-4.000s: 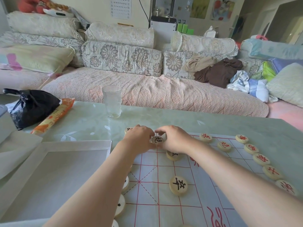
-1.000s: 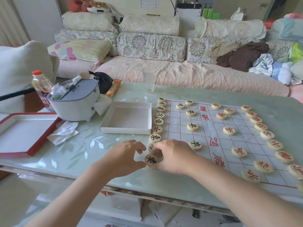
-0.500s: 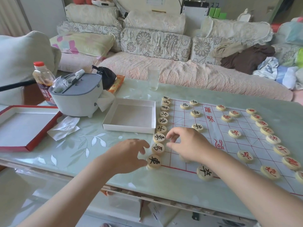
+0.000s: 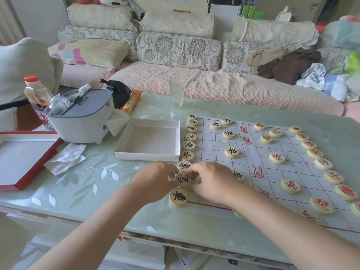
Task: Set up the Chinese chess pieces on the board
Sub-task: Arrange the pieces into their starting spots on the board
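Both hands are on one piece [image 4: 183,180]. The left hand [image 4: 155,182] curls its fingertips round one side and the right hand [image 4: 211,180] nips the other, so it's pinched right between them. It sits at the board's [image 4: 255,154] left edge, second from the near end of the black row [image 4: 188,145]. The red pieces [image 4: 314,152] line the board's right edge. The board is a thin white sheet with red lines, flat on a glossy pale-green desk [image 4: 87,184] with a leaf pattern. There's an open white cardboard box [image 4: 150,141] just left of the board and a clear glass [image 4: 176,92] beyond it. The pieces are pale round wooden discs.
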Demonstrator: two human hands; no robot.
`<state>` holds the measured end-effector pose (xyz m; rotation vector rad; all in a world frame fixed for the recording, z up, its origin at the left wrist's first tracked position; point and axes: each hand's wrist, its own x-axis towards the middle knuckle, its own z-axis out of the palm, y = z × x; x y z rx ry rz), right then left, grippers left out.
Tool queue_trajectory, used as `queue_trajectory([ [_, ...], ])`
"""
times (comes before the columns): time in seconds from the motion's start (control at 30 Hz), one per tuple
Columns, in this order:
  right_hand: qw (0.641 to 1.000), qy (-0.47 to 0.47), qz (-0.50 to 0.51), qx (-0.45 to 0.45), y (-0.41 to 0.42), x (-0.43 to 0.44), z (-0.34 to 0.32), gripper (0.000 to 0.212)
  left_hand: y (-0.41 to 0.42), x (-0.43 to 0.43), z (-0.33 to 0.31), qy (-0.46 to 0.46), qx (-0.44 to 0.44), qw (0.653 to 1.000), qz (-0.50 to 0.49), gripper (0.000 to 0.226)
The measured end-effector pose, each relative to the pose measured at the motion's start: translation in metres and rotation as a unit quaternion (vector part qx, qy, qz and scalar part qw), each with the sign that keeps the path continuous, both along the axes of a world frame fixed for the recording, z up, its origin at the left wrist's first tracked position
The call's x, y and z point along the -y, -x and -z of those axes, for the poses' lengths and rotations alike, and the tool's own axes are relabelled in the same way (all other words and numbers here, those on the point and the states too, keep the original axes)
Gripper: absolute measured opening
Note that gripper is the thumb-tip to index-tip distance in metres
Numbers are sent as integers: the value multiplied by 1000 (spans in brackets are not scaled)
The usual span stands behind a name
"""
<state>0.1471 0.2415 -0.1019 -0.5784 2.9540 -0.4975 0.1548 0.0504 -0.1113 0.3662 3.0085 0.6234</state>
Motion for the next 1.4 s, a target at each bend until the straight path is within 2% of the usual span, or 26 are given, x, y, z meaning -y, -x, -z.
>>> queue_trajectory([
  [0.07, 1000, 13, 9, -2, 4, -1, -5, 33, 3, 2, -1, -11, -28, 1000, 0, 32],
  [0.13, 999, 26, 25, -18, 14, -4, -9, 29, 11, 6, -2, -5, -95, 995, -3, 32],
  [0.23, 998, 27, 47, -34, 28, -9, -10, 21, 24, 13, -1, 61, -163, 985, -6, 40],
  [0.3, 998, 21, 50, -26, 32, -9, -6, 21, 33, 20, 4, 90, -155, 984, -2, 42],
  [0.47, 999, 5, 32, -10, 35, -5, 0, 31, 50, 34, 12, 93, -131, 987, -20, 48],
  [0.67, 1000, 0, 23, -18, 38, -2, 5, 27, 62, 49, 15, 99, -139, 983, -68, 35],
  [0.77, 1000, 2, 22, -19, 40, -3, 6, 25, 56, 42, 7, 73, -196, 976, -57, 29],
  [0.83, 1000, 3, 23, -21, 40, -3, 6, 24, 48, 28, -1, 19, -218, 976, -21, 25],
  [0.93, 999, 11, 23, -29, 41, -2, 8, 22, 39, 7, -4, -37, -120, 992, 27, 18],
  [1.03, 999, 11, 17, -30, 41, -1, 10, 25, 35, 1, 2, -20, -66, 996, 55, 20],
  [1.23, 996, 63, 63, -13, 55, -9, -3, 22, 49, 6, 0, -35, -123, 991, 25, 19],
  [1.4, 994, 60, 94, -18, 78, -12, -2, 23, 73, 4, 4, 23, -170, 984, 55, 30],
])
